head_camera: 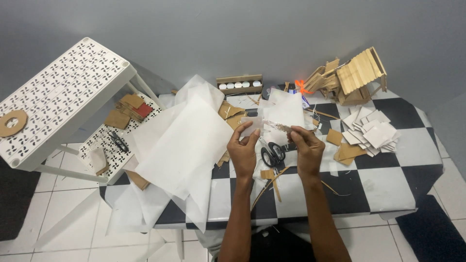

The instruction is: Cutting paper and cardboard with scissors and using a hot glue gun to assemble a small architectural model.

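My left hand (243, 150) and my right hand (307, 148) are raised over a black-and-white checkered table (388, 170). Together they hold a small translucent piece of paper (252, 125) and a thin clear strip (276, 127) stretched between the fingertips. Black scissors (273, 154) lie on the table just below and between the hands. Large sheets of white tracing paper (179, 145) lie to the left of my left hand.
A small wooden stick house (357, 77) stands at the back right. A pile of white square cards (371, 131) and brown cardboard bits (345, 151) lie right. A wooden box of white jars (239, 85) sits at the back. A white perforated rack (58, 92) stands left.
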